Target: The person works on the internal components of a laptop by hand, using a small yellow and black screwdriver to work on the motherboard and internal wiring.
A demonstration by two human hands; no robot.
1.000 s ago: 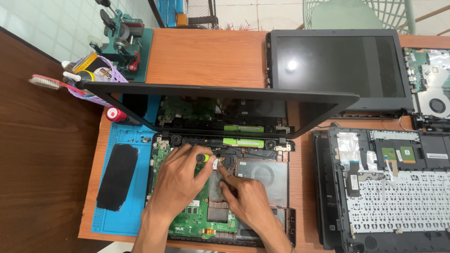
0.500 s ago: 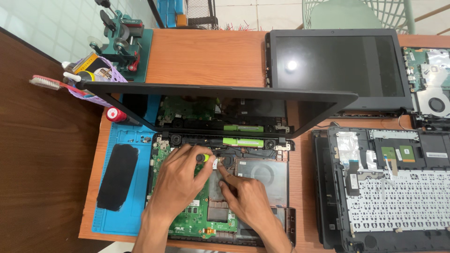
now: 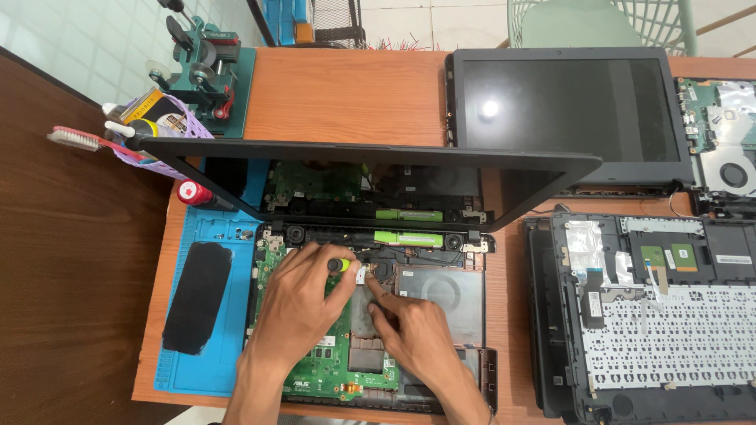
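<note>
Green board (image 3: 315, 370) lay bare inside the open laptop (image 3: 370, 315) on the desk (image 3: 346, 94); its bottom cover was already off. The left hand (image 3: 303, 303) had its fingers closed around a small screwdriver (image 3: 340, 266) with a yellow-green top, tip down near the hinge. The right hand (image 3: 417, 334) pressed one finger on a little white part (image 3: 361, 275) beside it. The board was not out yet.

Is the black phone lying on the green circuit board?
No, the black phone lies on the blue mat, left of the green circuit board.
</note>
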